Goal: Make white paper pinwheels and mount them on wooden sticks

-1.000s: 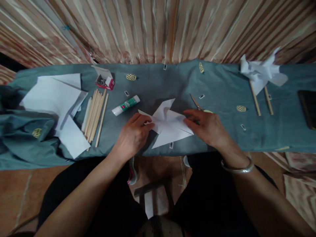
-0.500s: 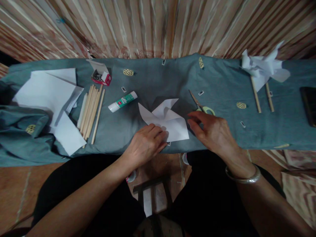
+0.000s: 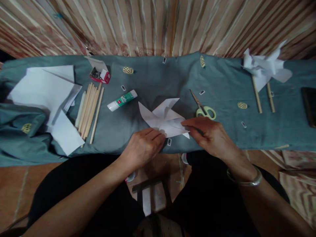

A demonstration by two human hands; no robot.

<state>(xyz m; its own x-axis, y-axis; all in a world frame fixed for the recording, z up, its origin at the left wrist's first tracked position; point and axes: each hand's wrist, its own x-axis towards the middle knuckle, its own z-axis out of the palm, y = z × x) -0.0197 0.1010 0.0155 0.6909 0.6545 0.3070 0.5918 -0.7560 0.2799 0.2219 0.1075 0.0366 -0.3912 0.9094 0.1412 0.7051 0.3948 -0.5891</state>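
Note:
A white paper pinwheel (image 3: 164, 115) with folded blades lies in front of me near the table's front edge. My left hand (image 3: 145, 144) is closed on its lower left edge, fingertips pressed on the paper. On the other side my right hand (image 3: 207, 133) pinches the right-hand blade between thumb and fingers, lifting it a little. Just beyond that hand are scissors (image 3: 205, 110) with light green handles, blades slightly apart. A glue stick (image 3: 122, 100) with a green label rests to the left of the pinwheel.
Wooden sticks (image 3: 91, 110) lie in a row at the left, beside stacked white paper sheets (image 3: 44, 89). Behind them stands an opened red box (image 3: 100, 75) of small metal pieces. Finished-looking pinwheels on sticks (image 3: 268, 67) lie far right, near a dark phone-like object (image 3: 309, 106).
My right hand has moved left from beside the scissors and taken hold of the pinwheel's right blade, which now lifts and bends. My left hand stays on the paper.

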